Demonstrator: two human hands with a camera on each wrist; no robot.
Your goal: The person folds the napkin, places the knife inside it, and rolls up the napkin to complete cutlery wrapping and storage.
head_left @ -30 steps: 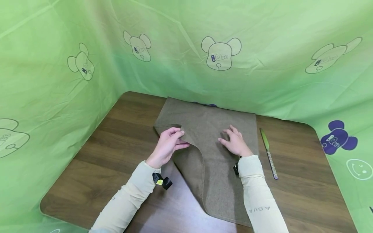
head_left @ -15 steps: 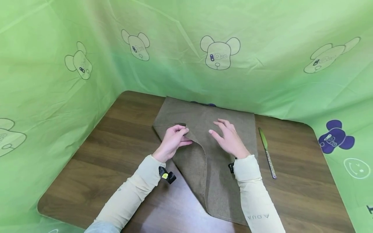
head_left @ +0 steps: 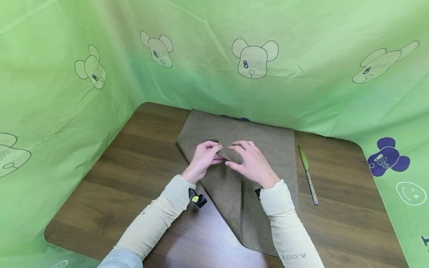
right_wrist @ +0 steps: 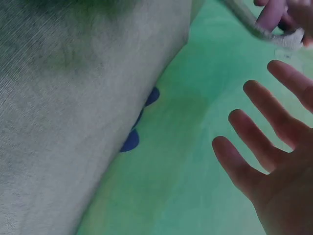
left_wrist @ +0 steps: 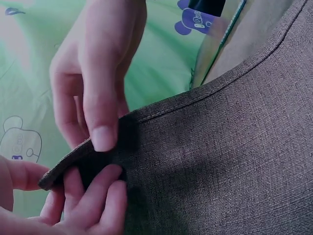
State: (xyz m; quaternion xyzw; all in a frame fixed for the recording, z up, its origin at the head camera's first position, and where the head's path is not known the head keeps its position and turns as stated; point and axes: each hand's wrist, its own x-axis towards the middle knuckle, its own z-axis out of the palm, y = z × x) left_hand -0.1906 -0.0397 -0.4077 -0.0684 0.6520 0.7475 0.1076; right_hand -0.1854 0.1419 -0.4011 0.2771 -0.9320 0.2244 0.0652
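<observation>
A large brown cloth (head_left: 268, 134) lies on the table, its near left corner lifted and folded back over it in a raised flap (head_left: 221, 190). My left hand (head_left: 203, 158) pinches the lifted corner between thumb and fingers. Close on its right, my right hand (head_left: 253, 163) reaches to the flap's edge with fingers spread. In the left wrist view, the right hand (left_wrist: 102, 63) comes over the hemmed edge of the cloth (left_wrist: 210, 147), thumb in front, fingers partly hidden behind it. The right wrist view shows the right hand's fingers (right_wrist: 259, 139) extended and apart.
A knife (head_left: 308, 175) with a greenish blade and speckled handle lies to the right of the cloth. The brown wooden table (head_left: 110, 186) has rounded corners. A green curtain (head_left: 201, 48) with printed bear heads surrounds it at the back and sides.
My left hand has drawn the lifted corner a little to the right. My right hand has moved left, from above the cloth to the flap's edge beside the left hand.
</observation>
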